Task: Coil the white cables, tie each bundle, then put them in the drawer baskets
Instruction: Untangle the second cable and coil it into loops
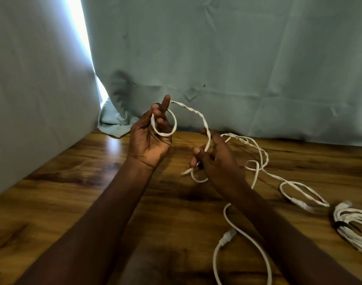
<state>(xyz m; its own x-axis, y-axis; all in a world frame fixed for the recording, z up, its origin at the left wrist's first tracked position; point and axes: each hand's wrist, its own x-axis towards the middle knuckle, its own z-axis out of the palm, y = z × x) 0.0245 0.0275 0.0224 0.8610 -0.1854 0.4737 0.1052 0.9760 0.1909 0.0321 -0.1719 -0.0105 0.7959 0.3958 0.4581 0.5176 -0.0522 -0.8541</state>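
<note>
My left hand is raised above the wooden table, palm toward me, holding a small loop of the white cable. From that loop a twisted stretch arcs right and down into my right hand, which pinches it. Past my right hand the cable lies loose and tangled across the table, with one plug near the front and another plug to the right. A coiled white bundle with a dark tie lies at the right edge.
A pale green cloth hangs along the back of the table and another covers the left side, with a bright gap between them. No drawer or basket is in view.
</note>
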